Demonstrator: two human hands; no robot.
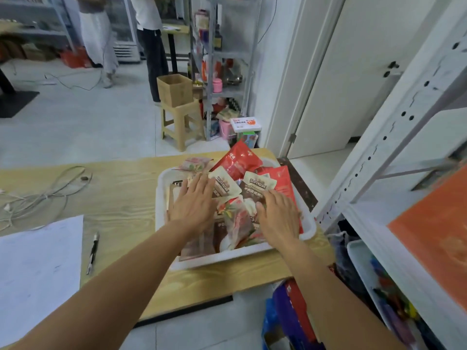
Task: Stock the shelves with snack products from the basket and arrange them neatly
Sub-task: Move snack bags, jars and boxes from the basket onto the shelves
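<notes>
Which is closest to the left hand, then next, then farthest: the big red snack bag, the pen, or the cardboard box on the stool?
Head view, from the left hand:
1. Big red snack bag, in the basket, just beyond the fingers.
2. Pen, on the table to the left.
3. Cardboard box, on the stool past the table.

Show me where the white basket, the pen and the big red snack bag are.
white basket [161,198], head view, its bare left wall.
pen [92,253], head view, middle of its barrel.
big red snack bag [240,160], head view, centre of its front.
</notes>
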